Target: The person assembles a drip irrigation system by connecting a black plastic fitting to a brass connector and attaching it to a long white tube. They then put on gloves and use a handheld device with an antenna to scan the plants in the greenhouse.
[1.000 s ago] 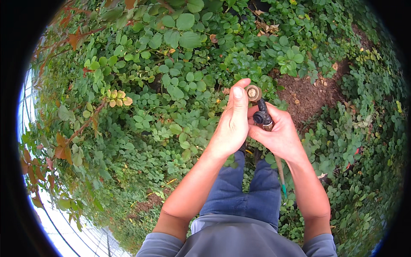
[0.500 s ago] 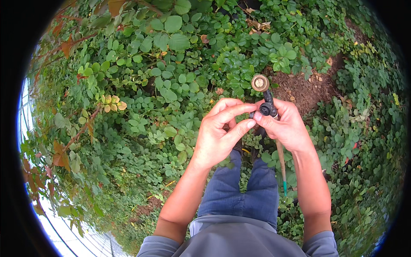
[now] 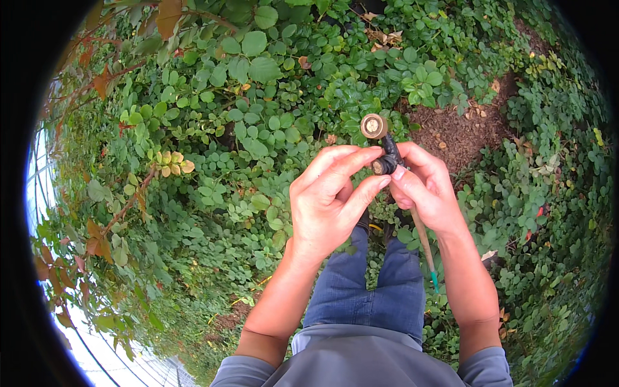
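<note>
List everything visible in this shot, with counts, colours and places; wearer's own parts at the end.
Angled fitting: one, black with a brass-coloured round end, between both hands
Slender rod: one, tan with green tip, below the right hand
Leafy plants: too many to count, green, all around
Reddish-brown leaves: several, along the left edge
Pale yellowish leaves: one cluster, left of centre
Soil patch: one large, brown, upper right
Jeans: one pair, blue, lower centre
Shirt: one, grey, bottom edge
Left hand: one, bare, fingertips at the fitting
Right hand: one, bare, holding the fitting
</note>
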Tool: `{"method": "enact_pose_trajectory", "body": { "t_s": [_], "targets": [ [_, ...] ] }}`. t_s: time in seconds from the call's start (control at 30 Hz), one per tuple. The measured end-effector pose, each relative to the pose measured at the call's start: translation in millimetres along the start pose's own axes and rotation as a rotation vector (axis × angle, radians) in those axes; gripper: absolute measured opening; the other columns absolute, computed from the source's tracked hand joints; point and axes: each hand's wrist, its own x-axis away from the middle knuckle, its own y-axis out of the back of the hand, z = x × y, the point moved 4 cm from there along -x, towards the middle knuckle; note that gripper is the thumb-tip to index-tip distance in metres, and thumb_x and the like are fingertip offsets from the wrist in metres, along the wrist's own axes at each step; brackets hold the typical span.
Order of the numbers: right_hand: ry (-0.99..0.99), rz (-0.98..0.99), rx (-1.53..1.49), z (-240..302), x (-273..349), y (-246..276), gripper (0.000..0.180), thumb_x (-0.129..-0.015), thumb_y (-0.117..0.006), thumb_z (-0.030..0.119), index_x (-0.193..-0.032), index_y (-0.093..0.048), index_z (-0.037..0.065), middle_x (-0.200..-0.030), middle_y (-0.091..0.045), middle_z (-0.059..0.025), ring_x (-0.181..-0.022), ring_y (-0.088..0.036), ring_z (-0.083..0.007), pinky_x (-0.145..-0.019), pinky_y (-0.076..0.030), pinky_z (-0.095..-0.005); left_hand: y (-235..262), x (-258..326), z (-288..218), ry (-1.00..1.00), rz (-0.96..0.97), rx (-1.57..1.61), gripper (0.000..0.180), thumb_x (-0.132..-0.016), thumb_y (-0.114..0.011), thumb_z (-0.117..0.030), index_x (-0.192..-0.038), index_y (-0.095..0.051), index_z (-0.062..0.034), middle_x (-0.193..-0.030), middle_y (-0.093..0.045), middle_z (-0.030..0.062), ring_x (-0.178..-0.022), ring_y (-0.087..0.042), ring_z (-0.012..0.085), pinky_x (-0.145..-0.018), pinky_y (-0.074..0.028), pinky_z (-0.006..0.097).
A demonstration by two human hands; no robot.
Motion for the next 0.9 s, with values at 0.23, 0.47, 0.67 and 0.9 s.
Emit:
{"method": "enact_pose_trajectory", "body": {
  "t_s": [0.23, 0.47, 0.67, 0.9],
  "targets": [
    [0.126, -0.026, 0.086, 2, -1, -7, 0.023, -0.100, -0.055, 0.010, -0.121, -0.059, 0.001, -0.079, -0.053, 0.0045, -0.058, -0.041, -0.0017, -0.049, -0.033, -0.0193, -3, 0, -2, -0.279, -0.024, -0.146, 0.030, -0.077, -0.081, -0.002, -0.106, -0.074, -0.0058, -0.101, -0.064, 0.0059, -0.061, -0.052, 0.0055, -0.052, -0.044, 0.022],
    [0.135, -0.109, 0.098, -1, 2, -8, 0.023, -0.098, -0.057, 0.005, -0.119, -0.062, -0.002, -0.106, -0.066, -0.0036, -0.097, -0.060, -0.0087, -0.084, -0.049, -0.0252, -2, 3, -4, -0.032, -0.019, -0.052, 0.031, -0.077, -0.079, 0.002, -0.107, -0.074, -0.0055, -0.104, -0.065, 0.0047, -0.060, -0.048, 0.0025, -0.051, -0.041, 0.020],
    [0.147, -0.156, 0.230, -7, 1, -6, 0.024, -0.096, -0.060, 0.006, -0.119, -0.062, -0.001, -0.102, -0.066, -0.0058, -0.094, -0.060, -0.0109, -0.083, -0.049, -0.0268, 0, 2, -5, -0.228, -0.040, -0.199, 0.031, -0.076, -0.078, 0.005, -0.105, -0.074, -0.0049, -0.105, -0.067, 0.0081, -0.075, -0.064, 0.0115, -0.062, -0.053, 0.024],
    [0.184, -0.158, 0.301, -7, 0, -7, 0.024, -0.099, -0.058, 0.007, -0.122, -0.062, 0.000, -0.099, -0.063, 0.0031, -0.082, -0.051, -0.0025, -0.069, -0.042, -0.0193, -1, 0, -5, -0.419, -0.024, -0.277, 0.032, -0.074, -0.078, 0.007, -0.103, -0.075, -0.0059, -0.103, -0.068, 0.0087, -0.089, -0.069, 0.0182, -0.073, -0.058, 0.028]
  ]
}}
